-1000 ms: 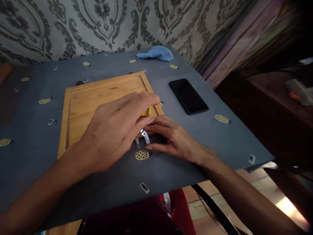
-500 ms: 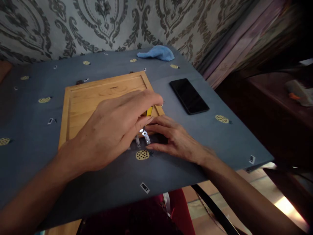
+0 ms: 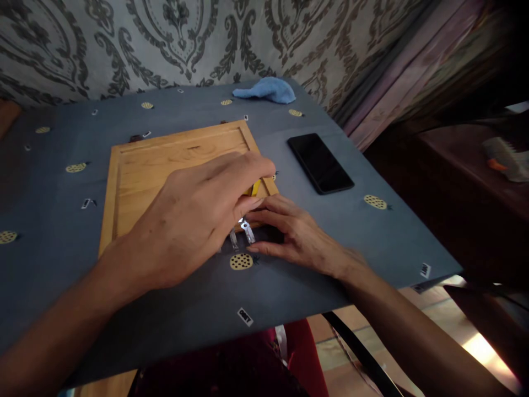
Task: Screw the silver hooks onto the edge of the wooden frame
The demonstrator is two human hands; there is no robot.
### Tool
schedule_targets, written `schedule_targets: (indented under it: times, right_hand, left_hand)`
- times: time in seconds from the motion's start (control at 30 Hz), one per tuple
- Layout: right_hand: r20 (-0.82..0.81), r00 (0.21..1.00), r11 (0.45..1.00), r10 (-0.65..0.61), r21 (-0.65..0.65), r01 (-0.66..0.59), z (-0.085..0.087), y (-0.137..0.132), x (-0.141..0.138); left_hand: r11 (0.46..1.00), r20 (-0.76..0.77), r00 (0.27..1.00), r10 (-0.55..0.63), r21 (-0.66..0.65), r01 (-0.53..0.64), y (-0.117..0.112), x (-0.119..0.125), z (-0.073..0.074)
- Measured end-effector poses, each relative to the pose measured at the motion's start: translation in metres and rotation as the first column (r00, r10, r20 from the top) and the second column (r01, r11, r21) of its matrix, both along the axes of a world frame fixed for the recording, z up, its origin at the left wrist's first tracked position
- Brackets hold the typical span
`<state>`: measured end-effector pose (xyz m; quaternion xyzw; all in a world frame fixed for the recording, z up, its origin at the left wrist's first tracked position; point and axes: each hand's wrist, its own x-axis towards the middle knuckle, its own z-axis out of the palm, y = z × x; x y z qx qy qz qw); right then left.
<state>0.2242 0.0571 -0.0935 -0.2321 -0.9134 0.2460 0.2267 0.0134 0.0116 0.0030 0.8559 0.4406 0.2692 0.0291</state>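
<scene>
My left hand (image 3: 194, 215) reaches over the near right part of a wooden panel (image 3: 177, 146) with a raised border. Its fingers are closed around a small yellow object (image 3: 255, 188), mostly hidden behind them. Close by, my right hand (image 3: 293, 231) has its thumb and fingertips at the two ends of a small silver metal clip-like piece (image 3: 248, 231) by the panel's near edge. Another silver piece (image 3: 234, 240) lies just left of it, partly under my left hand. My fingers hide where the yellow object meets the metal.
A black phone (image 3: 320, 163) lies right of the panel. A blue cloth (image 3: 266, 90) sits at the back by the patterned wall. Small dark fittings (image 3: 135, 138) show at the panel's far edge. Pineapple-print blue cloth covers the table (image 3: 397, 242).
My left hand's thumb and the yellow object have shifted and tilted slightly to the right. My right hand stays at the silver piece.
</scene>
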Motion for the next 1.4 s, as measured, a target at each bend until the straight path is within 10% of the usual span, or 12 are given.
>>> schedule_targets:
  times: [0.43, 0.9, 1.23, 1.4]
  right_hand:
    - [0.017, 1.0, 1.0, -0.01, 0.008, 0.01, -0.001, 0.0, 0.002]
    - [0.007, 1.0, 1.0, 0.0, 0.022, 0.0, -0.002, 0.001, 0.002]
    - [0.029, 0.999, 0.997, -0.038, 0.068, 0.036, -0.006, 0.003, 0.005]
    - [-0.03, 0.998, 0.993, -0.054, 0.107, 0.057, -0.03, 0.013, 0.012]
  left_hand:
    - [0.962, 0.273, 0.923, 0.272, -0.085, -0.258, 0.004, -0.023, 0.002]
    - [0.861, -0.185, 0.966, 0.183, -0.444, -0.248, 0.013, -0.09, -0.046]
    - [0.878, -0.039, 0.94, 0.338, -0.346, -0.33, -0.006, -0.116, -0.031]
    - [0.712, 0.019, 0.739, 0.674, -0.286, -0.641, -0.02, -0.183, -0.04]
